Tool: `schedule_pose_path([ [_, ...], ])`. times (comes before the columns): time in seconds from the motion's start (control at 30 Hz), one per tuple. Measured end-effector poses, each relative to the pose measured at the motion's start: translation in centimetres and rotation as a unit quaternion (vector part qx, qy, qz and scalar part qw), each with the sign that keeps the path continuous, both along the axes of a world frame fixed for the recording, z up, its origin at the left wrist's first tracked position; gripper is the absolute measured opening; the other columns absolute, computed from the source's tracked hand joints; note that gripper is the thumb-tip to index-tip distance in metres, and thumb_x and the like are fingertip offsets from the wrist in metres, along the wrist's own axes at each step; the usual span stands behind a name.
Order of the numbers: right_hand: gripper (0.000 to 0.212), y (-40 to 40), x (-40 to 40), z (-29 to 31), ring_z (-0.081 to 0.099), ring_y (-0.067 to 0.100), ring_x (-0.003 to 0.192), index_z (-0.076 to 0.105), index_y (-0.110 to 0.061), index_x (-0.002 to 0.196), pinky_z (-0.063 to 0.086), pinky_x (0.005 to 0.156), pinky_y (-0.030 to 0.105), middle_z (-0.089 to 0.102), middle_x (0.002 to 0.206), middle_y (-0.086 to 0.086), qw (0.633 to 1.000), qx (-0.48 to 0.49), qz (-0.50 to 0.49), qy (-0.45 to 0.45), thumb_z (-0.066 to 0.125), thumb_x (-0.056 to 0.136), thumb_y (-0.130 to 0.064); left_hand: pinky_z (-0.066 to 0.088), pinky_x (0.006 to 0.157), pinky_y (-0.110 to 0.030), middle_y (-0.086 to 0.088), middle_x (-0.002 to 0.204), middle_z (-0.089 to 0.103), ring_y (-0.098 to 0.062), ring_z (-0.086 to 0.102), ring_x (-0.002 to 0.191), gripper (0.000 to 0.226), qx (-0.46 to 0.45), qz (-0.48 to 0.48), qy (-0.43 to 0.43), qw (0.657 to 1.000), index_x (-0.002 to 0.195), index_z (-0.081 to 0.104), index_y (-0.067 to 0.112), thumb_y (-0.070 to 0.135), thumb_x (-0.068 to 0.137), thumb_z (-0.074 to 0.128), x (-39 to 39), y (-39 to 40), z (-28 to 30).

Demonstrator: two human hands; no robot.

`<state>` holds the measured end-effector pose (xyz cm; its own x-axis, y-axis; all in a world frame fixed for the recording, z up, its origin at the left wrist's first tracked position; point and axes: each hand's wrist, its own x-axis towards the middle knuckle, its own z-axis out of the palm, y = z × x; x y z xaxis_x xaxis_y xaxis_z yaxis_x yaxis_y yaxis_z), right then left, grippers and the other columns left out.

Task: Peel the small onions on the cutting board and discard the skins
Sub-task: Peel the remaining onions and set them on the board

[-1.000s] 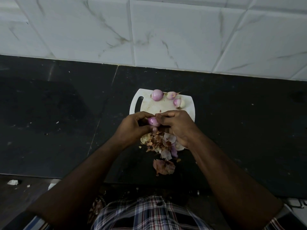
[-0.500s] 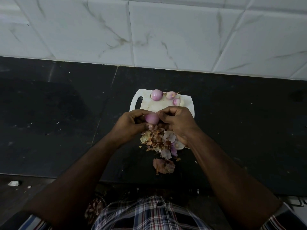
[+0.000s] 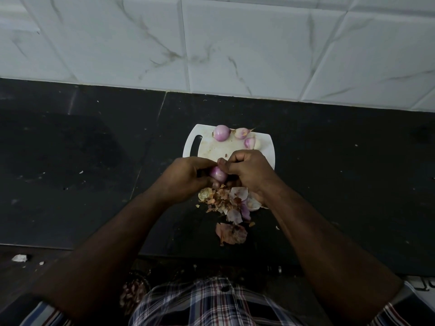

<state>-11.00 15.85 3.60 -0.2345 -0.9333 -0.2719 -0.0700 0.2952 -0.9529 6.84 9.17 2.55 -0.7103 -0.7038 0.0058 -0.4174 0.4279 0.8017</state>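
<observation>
No readable brand, label or writing anywhere in view. Both hands meet over the near edge of the white cutting board (image 3: 207, 150), which lies on the black bench (image 3: 329, 161) under the marbled white wall tiles (image 3: 235, 43). Left hand (image 3: 186, 178) has its fingers curled round a small purple onion (image 3: 217, 174); the onion sits between the left fingertips and thumb, its pale purple side facing up, lower end poking down out of the grip. Right hand (image 3: 247, 169) is clamped too, fingers (image 3: 222, 164) curled and pinching at the top of the same onion, touching it from the right side; whether a strip of skin is between them I cannot tell. So both sets of fingers are closed on that 1 onion, held just above the board's near edge. 3 more small onions lie at the far edge of the board: a round purple one (image 3: 221, 132), a paler one with a dry tail (image 3: 242, 132) just beside it, and a third (image 3: 250, 142) near the right corner. Pile of loose skins (image 3: 231, 203) lies on the bench right below the hands, brown flakes and purple-white shells mixed, with 1 bigger brownish skin (image 3: 231, 234) nearer the person. Plaid shirt (image 3: 211, 302) at the bottom of the frame
</observation>
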Motion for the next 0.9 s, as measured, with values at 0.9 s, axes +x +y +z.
schedule_pose_path([
  [0.9, 0.014, 0.0, 0.3, -0.9, 0.071, 0.023, 0.068, 0.077, -0.011, 0.089, 0.060, 0.065, 0.038, 0.075, 0.077, 0.008, 0.993, -0.097, -0.052, 0.052, 0.069, 0.093, -0.022, 0.058, 0.094, -0.037, -0.003, 0.112, 0.076, -0.018, 0.072, 0.105, 0.050, 0.188, 0.045, 0.141, 0.971, 0.124, 0.068, 0.018, -0.006, 0.081, 0.076, -0.2, -0.4, -0.4],
])
